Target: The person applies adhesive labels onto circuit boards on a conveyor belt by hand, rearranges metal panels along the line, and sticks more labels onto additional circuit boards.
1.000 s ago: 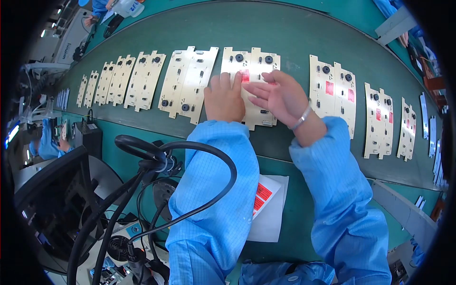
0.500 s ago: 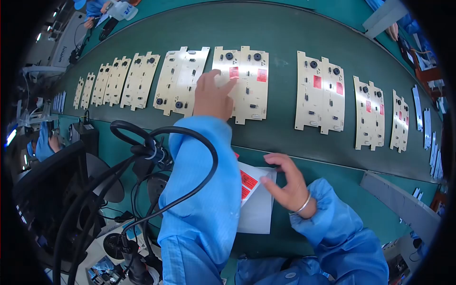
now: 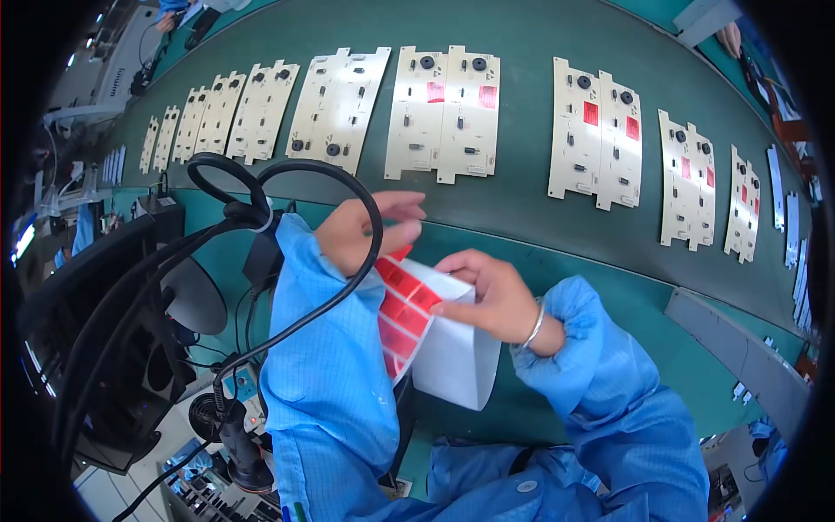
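Note:
My left hand (image 3: 367, 230) hovers over the top of a sheet of red labels (image 3: 402, 304), its fingers apart and partly behind a black cable. Between thumb and fingers, my right hand (image 3: 494, 297) pinches the sheet and its white backing paper (image 3: 458, 357), which bends downward. Beyond both hands, a pair of cream circuit boards (image 3: 444, 117) lies on the dark green surface, with a red label on each half. Another labelled pair (image 3: 596, 135) lies to its right. The boards on the left (image 3: 337, 109) show no red labels.
Thick black cables (image 3: 300, 165) loop in front of my left forearm. A dark monitor (image 3: 113, 322) stands at the left. A grey metal bar (image 3: 739, 352) runs along the right. More boards (image 3: 687, 178) line the dark green surface (image 3: 522, 196). Other people's hands (image 3: 729, 39) show at the far edge.
My left hand has come back from the labelled boards to the label sheet. My right hand has moved left and taken hold of the sheet, which is now lifted and bent. The view has shifted.

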Tool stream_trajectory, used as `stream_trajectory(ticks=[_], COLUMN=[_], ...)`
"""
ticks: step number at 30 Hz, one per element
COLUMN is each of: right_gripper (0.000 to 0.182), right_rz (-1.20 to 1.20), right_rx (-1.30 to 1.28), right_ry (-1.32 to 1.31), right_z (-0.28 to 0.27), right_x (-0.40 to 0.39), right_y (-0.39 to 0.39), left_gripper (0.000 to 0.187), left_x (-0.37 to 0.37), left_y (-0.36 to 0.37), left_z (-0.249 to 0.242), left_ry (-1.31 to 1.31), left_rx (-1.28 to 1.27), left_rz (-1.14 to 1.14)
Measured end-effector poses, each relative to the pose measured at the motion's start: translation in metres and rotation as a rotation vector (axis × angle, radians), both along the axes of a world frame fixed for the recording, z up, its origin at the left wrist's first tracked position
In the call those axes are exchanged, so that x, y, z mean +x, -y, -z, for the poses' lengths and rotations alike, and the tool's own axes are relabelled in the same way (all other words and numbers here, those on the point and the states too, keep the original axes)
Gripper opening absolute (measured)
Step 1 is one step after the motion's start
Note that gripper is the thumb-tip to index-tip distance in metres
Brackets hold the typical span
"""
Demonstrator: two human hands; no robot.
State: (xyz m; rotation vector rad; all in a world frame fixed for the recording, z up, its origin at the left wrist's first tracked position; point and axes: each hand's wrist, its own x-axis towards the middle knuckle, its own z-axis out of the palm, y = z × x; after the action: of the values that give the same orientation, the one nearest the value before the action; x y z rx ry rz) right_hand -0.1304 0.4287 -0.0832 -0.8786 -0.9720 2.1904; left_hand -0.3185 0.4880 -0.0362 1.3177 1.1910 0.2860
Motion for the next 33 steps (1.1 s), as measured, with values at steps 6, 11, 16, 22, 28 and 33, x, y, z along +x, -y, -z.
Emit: stream_trajectory(ticks=[6, 11, 16, 22, 28, 33], right_gripper=[0.028, 0.034, 0.041, 0.028, 0.027, 0.036], right_rz=[-0.057, -0.13, -0.07, 0.122, -0.028, -0.376], right_rx=[-0.034, -0.04, 0.01, 0.491, 1.145, 1.274], right_ry=[0.037, 0.026, 0.158, 0.491, 0.577, 0.693], right_z=[0.006, 0.01, 0.004, 0.015, 0.026, 0.028], right_x=[0.023, 0.021, 0.008, 0.004, -0.001, -0.018], right_y=[-0.031, -0.036, -0.06, -0.073, -0.08, -0.092], left_gripper=[0.074, 0.065, 0.058, 0.051, 0.051, 0.05], left_x=[-0.02, -0.012, -0.011, -0.018, -0.019, -0.02], left_y=[0.002, 0.007, 0.013, 0.018, 0.021, 0.018], left_z=[0.01, 0.016, 0.022, 0.012, 0.026, 0.028], left_ry=[0.306, 0.331, 0.327, 0.32, 0.319, 0.218], left_rx=[-0.299, -0.408, -0.317, -0.424, -0.404, -0.334], left_rz=[0.134, -0.17, -0.185, -0.024, 0.019, 0.125])
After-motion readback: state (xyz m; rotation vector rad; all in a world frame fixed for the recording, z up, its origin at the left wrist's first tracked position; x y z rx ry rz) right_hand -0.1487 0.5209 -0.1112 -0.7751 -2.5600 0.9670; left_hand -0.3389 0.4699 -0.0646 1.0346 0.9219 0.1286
